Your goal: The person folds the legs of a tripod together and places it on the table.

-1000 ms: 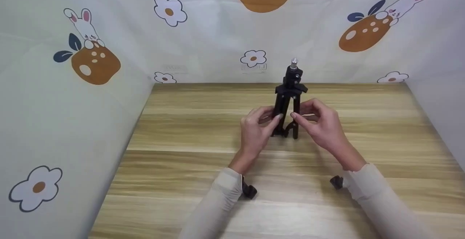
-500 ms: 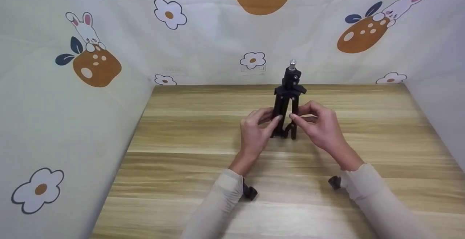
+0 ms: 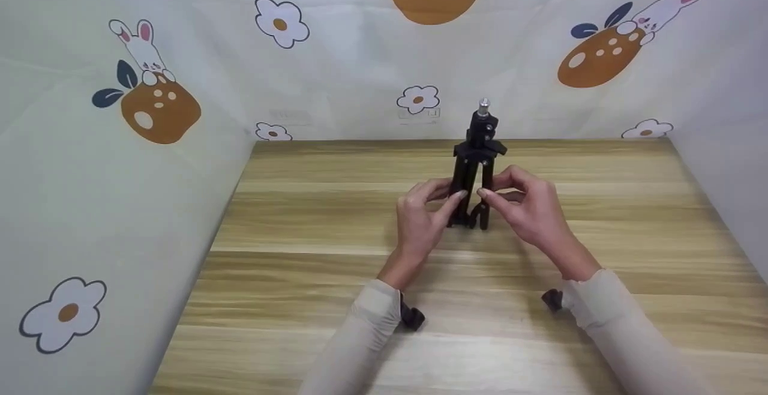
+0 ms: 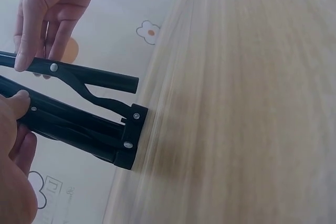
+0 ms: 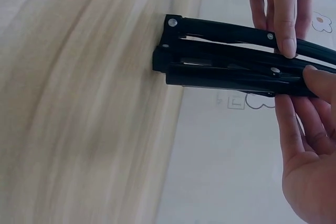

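Observation:
A black tripod light stand with a silver stud on top stands upright, its legs folded nearly together. My left hand pinches the legs on the left side between thumb and fingers. On the other side my right hand pinches the right leg. In the left wrist view this leg sits a little apart from the others, joined by a curved brace to the bottom bracket. Whether the lower end touches the table cannot be told.
The wood-grain table lies under both arms. A patterned pale cloth walls it at the back and sides, close behind the stand. Black camera mounts sit at both cuffs.
The head view has shifted very slightly. Both hands keep the same hold on the stand, and the stand has hardly moved.

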A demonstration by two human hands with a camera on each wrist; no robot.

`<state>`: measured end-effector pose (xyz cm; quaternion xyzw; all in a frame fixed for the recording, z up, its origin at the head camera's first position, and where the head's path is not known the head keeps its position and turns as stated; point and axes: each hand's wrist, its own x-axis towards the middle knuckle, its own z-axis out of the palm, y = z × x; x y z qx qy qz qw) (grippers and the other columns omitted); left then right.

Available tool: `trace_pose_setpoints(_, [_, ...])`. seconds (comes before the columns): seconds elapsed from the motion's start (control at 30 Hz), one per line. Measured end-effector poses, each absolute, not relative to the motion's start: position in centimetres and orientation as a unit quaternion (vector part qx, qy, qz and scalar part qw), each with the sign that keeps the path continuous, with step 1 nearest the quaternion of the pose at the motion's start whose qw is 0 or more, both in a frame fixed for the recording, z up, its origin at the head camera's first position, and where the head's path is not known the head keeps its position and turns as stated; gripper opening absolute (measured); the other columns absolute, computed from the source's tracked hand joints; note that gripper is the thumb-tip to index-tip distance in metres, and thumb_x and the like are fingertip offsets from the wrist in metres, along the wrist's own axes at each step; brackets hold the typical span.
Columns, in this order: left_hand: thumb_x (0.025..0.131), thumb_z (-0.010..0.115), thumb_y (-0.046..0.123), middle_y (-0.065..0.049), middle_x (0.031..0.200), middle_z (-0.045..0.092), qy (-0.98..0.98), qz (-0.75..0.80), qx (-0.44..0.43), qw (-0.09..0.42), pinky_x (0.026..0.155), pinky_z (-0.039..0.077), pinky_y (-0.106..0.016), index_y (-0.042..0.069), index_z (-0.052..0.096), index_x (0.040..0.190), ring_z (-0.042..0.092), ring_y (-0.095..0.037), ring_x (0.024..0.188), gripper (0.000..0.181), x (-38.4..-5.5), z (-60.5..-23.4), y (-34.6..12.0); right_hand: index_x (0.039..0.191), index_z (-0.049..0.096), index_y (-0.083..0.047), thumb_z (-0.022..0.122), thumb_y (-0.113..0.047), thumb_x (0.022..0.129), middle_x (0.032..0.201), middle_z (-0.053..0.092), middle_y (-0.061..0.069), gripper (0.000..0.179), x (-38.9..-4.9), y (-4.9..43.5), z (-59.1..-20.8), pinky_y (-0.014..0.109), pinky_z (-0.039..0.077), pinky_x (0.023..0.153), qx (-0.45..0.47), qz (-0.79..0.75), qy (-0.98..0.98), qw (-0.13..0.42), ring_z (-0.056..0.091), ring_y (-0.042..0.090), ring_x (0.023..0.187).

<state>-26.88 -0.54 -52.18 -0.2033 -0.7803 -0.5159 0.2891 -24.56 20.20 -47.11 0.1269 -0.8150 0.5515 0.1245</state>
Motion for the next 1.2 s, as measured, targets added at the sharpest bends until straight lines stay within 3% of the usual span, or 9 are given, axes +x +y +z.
trace_pose_setpoints(0.17, [0.096,0.085,0.03,0.0,0.106,0.084,-0.782,-0.516,-0.203,0.286,0.09,0.064,-0.017,0.013,0.082,0.112,0.08,-0.005,0.095,0.023,-26.89,-52.22,-0.57,0.096,0.07,0.002,0.085,-0.008,0.095,0.101,0.08,0.013,0.018,-24.59,20.13,-46.94,0.024,0.068,0.083,0.125,0.553,-0.816,0.118,0.081,0.024,0.097])
trace_pose_setpoints(0.3, [0.097,0.084,0.03,-0.001,0.107,0.084,-0.782,-0.516,-0.204,0.285,0.091,0.064,-0.017,0.014,0.082,0.113,0.08,-0.005,0.095,0.023,-26.87,-52.22,-0.55,0.096,0.07,0.002,0.085,-0.008,0.095,0.1,0.08,0.01,0.018,-24.67,20.08,-47.04,0.024,0.068,0.082,0.124,0.552,-0.815,0.121,0.081,0.027,0.098])
trace_pose_setpoints(1.2, [0.097,0.085,0.025,-0.004,0.105,0.084,-0.77,-0.531,-0.213,0.282,0.088,0.064,-0.015,0.009,0.082,0.111,0.081,-0.007,0.094,0.022,-26.95,-52.36,-0.53,0.098,0.068,0.005,0.086,-0.005,0.093,0.101,0.08,0.008,0.021,-25.34,19.62,-47.79,0.026,0.068,0.087,0.126,0.577,-0.797,0.127,0.078,0.018,0.098])
